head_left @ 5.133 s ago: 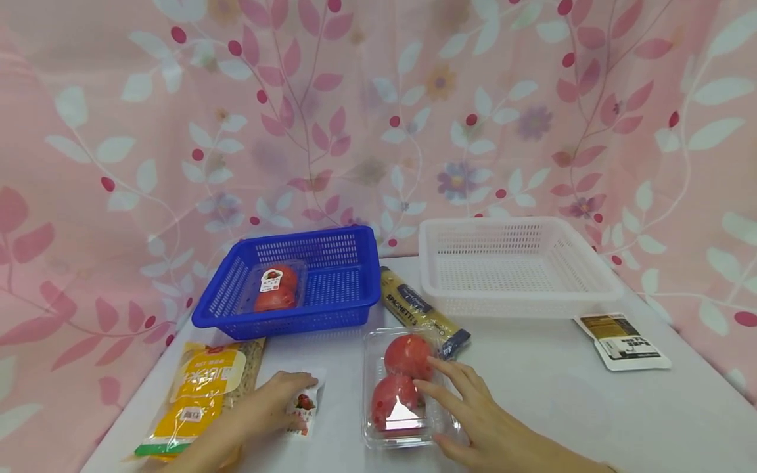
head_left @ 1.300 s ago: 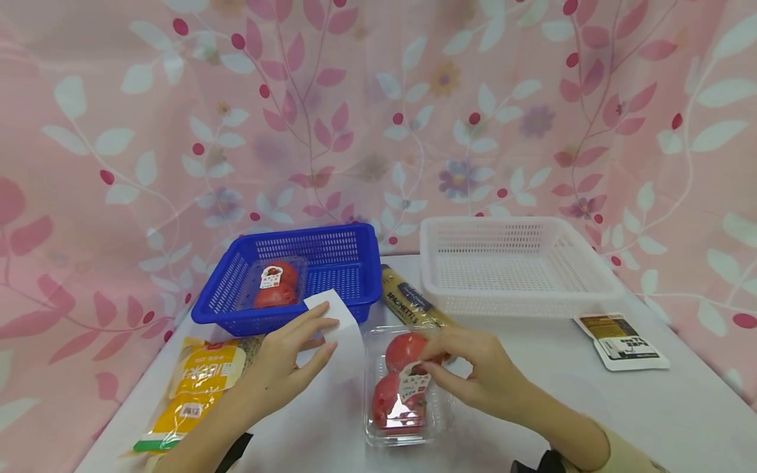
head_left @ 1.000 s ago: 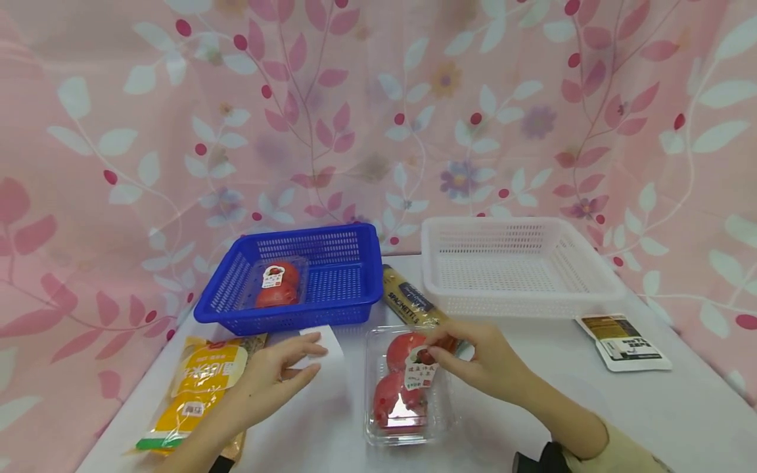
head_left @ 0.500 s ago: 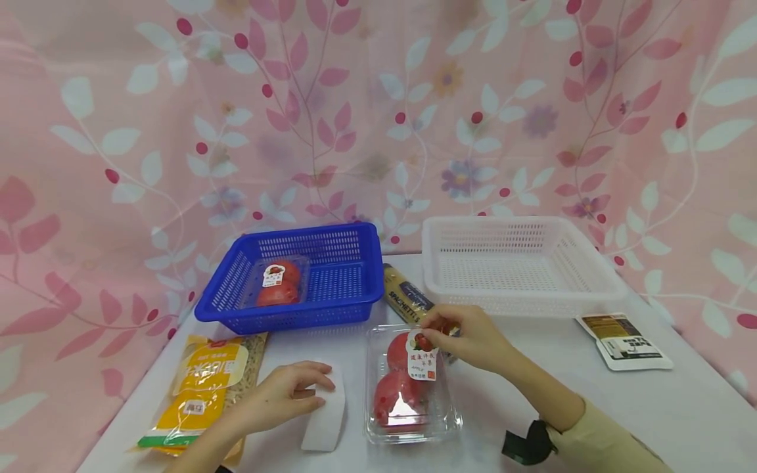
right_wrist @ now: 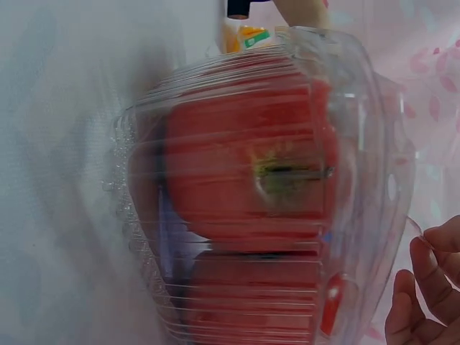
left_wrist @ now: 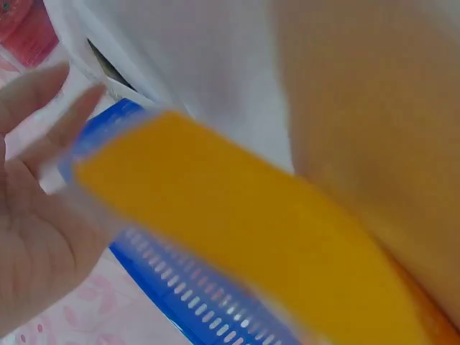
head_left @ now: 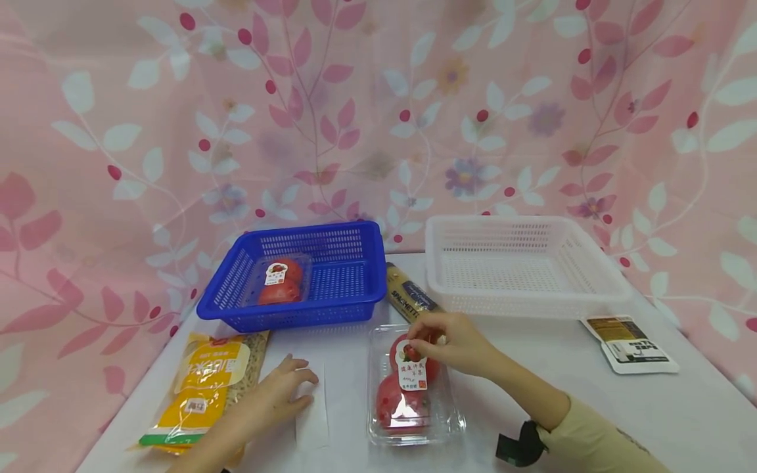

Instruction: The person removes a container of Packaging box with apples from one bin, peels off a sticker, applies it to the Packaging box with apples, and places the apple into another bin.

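In the head view, a clear plastic clamshell box [head_left: 437, 417] with two red apples [head_left: 395, 402] lies on the table. My right hand [head_left: 452, 341] pinches the upper edge of a white printed label sticker [head_left: 412, 376] over the box lid. In the right wrist view, its curled fingers [right_wrist: 424, 287] show beside the box. My left hand [head_left: 275, 394], fingers loosely bent, has its fingertips at a white paper strip [head_left: 312, 424] on the table. The left wrist view shows that hand [left_wrist: 39, 237] with fingers spread and part of a yellow bag [left_wrist: 244, 230] in front.
A blue basket [head_left: 296, 315] with a labelled box of red apples [head_left: 278, 293] stands at the back left. The white basket [head_left: 526, 303] is back right. A spaghetti pack [head_left: 408, 292], a grain bag [head_left: 204, 394] and a small pouch [head_left: 633, 345] lie around.
The right hand has brought the label over the box lid and lowered it left and down. The left hand has lowered the paper strip from near the blue basket to the table.
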A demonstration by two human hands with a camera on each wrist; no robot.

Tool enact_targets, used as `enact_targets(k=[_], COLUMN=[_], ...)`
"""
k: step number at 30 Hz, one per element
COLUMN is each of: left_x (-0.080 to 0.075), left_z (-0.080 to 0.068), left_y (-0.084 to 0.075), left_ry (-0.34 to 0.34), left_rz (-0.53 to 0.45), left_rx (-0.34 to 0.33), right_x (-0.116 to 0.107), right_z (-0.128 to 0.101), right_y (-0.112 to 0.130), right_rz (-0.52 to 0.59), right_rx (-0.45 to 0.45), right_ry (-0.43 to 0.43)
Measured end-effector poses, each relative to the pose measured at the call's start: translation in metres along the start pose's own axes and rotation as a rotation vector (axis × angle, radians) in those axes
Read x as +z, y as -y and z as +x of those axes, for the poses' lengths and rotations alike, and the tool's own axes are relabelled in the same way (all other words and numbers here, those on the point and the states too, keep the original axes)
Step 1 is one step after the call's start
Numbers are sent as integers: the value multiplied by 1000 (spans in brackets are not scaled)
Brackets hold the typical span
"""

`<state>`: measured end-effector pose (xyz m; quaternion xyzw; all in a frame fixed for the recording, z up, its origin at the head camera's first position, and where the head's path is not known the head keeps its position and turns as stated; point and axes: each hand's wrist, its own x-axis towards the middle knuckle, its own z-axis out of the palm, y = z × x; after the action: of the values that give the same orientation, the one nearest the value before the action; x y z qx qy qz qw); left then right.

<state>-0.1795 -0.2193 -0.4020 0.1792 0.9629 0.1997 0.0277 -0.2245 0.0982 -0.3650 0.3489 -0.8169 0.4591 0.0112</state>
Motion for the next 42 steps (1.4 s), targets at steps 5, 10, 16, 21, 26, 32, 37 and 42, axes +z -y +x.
enact_targets(k=[5, 10, 16, 21, 26, 32, 37, 42], left_x=[5, 5, 8, 12, 19, 24, 27, 30], left_z=[0, 3, 11, 16, 19, 19, 12, 6], left_y=[-16, -35, -63, -89, -99, -97, -90, -85], left_ry=[-168, -358, -487, -392, -281, -250, -201, -188], left_rz=[96, 195, 266, 274, 320, 391, 410, 416], left_rx=[24, 185, 436, 568, 637, 704, 716, 722], right_x=[4, 8, 9, 8, 9, 10, 13, 16], right_z=[0, 0, 1, 2, 2, 0, -4, -14], right_y=[-8, -11, -11, -9, -8, -13, -19, -20], right_rz=[-32, -132, -249, -364, -490, -577, -570, -599], right_rx=[-49, -119, -172, -167, -112, -380, -616, -598], right_ry=[-8, -28, -61, -82, -83, -90, 27, 153])
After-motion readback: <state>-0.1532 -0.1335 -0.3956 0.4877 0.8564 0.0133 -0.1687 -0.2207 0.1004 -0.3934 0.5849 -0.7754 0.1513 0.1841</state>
